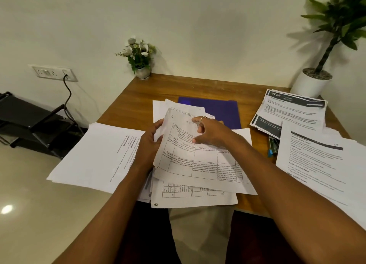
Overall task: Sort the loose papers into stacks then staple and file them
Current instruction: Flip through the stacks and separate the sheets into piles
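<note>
Our left hand (150, 145) grips the table sheet (198, 164) at centre, over the loose pile (194, 200); our right hand (212, 134) touches it, grasp unclear. Sheets beneath could drag off the desk's (158, 89) near edge.

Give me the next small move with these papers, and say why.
Probably slide the gridded sheet clear of the middle pile and start its own stack. The left hand grips its left edge and the right hand rests on top, so it is already half lifted; the left stack shows plain text and the right stack dark banners, neither a grid.
</note>
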### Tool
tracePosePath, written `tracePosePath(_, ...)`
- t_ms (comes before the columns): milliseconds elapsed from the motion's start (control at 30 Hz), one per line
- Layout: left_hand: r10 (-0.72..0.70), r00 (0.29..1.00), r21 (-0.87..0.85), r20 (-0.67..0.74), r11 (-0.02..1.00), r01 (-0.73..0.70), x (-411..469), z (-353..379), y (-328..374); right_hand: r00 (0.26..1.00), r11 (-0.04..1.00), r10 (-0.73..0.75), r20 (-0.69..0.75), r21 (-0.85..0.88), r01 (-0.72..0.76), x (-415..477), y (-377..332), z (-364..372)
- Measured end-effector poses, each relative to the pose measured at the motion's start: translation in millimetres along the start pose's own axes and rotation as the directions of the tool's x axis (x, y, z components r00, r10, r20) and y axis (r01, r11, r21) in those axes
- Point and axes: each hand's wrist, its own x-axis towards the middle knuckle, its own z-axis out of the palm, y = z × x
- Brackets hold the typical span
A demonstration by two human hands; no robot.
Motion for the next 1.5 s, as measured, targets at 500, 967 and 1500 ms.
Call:
tracePosePath(500,0.029,0.996,-0.062,0.088,0.998,-0.023,7,-12,-16,0.982,0.987,0.161,0.1,-0.038,-0.158,-25,0,-30)
tracePosePath(967,-0.073,0.994,-0.044,-0.084,0.997,0.07,-5,3,-3,0.928,0.822,0.364,-0.082,0.496,-0.278,-57,18,-19)
tracePosePath(1500,-0.134,0.987,-0.124,-0.087,0.985,0.123,-8,2,21,0.924,0.885,0.34,-0.176,0.391,-0.252,-73,17,20)
